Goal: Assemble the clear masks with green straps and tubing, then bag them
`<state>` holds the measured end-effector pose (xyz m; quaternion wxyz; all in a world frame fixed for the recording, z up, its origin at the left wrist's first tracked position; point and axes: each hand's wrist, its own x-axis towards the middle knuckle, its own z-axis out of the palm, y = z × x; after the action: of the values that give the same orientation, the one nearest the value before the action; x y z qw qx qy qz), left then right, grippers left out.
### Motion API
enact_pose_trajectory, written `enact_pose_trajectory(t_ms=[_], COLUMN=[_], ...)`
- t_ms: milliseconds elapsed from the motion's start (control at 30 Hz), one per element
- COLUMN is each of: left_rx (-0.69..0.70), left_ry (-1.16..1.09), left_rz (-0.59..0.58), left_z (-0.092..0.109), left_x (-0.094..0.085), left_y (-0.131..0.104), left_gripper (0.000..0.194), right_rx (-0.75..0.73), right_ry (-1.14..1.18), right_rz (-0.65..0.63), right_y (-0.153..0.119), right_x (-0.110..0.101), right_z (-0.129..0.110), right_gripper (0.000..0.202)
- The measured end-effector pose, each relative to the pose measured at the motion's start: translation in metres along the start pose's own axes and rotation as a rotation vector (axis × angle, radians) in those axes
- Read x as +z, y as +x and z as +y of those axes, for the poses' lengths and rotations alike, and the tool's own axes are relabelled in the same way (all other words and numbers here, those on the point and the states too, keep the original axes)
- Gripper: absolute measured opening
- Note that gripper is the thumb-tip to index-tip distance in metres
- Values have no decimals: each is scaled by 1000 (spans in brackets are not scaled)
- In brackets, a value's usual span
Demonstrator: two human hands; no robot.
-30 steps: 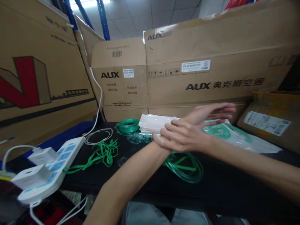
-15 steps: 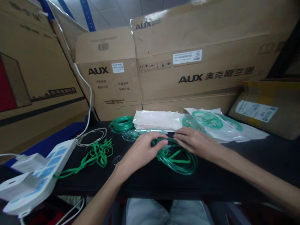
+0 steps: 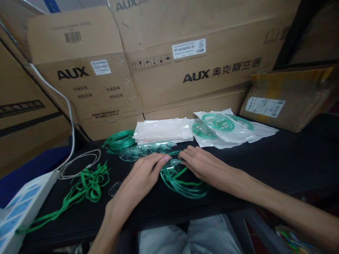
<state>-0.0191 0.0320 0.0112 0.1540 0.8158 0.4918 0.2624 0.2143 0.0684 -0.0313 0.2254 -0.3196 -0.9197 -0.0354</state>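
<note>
A coil of clear green tubing [image 3: 185, 192] lies on the black table between my hands, with a transparent oxygen mask [image 3: 169, 171] and a green elastic strap [image 3: 188, 183] inside its loops. My left hand [image 3: 144, 174] is closed at the mask's left side, its thumb by a clear connector [image 3: 174, 162]. My right hand [image 3: 202, 164] pinches the tubing at the connector's right end; the fingertips are partly hidden. Beyond my left hand lie several nested clear masks [image 3: 148, 150] and another green tubing coil [image 3: 119, 141].
White pouches [image 3: 164, 130] are stacked behind the masks. Bags with coiled tubing [image 3: 217, 121] lie at the back right, near a taped carton [image 3: 280, 106]. At left are loose green straps [image 3: 91, 185], thin wire pieces [image 3: 114, 188], a pale cable and a power strip [image 3: 25, 204]. Large cartons [image 3: 164, 81] wall the back.
The view has shifted right and tilted down. My hands have come closer together at the connector, which now shows between my fingertips.
</note>
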Motion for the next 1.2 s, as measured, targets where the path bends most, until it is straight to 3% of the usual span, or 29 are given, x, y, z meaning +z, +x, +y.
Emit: enact_pose_trajectory(t_ms=[200,400,633,900,1133,1200], left_rx=[31,-61,-197,-191,-203,-196], left_ry=[15,-30,-39,-244,-177,-129], left_rz=[48,65,110,-103,-169,-122], left_z=[2,1,-1,-23,-28,-26], left_x=[-5,-5,-2,-9,-13,-17], left_y=[3,2,2,0,-2,-3], left_gripper=[31,19,26,23,27,29], right_rx=[64,172,206,329,481,491], right_ry=[99,189,349,555,762,802], right_rz=[124,4,55,86,102,95], right_y=[2,1,-2,-8,-10,-10], right_x=[-7,-2,-12,-20,-19,-22], right_z=[-12,-18,-23,-21,-21,-22], right_gripper=[17,14,10,13,22,24])
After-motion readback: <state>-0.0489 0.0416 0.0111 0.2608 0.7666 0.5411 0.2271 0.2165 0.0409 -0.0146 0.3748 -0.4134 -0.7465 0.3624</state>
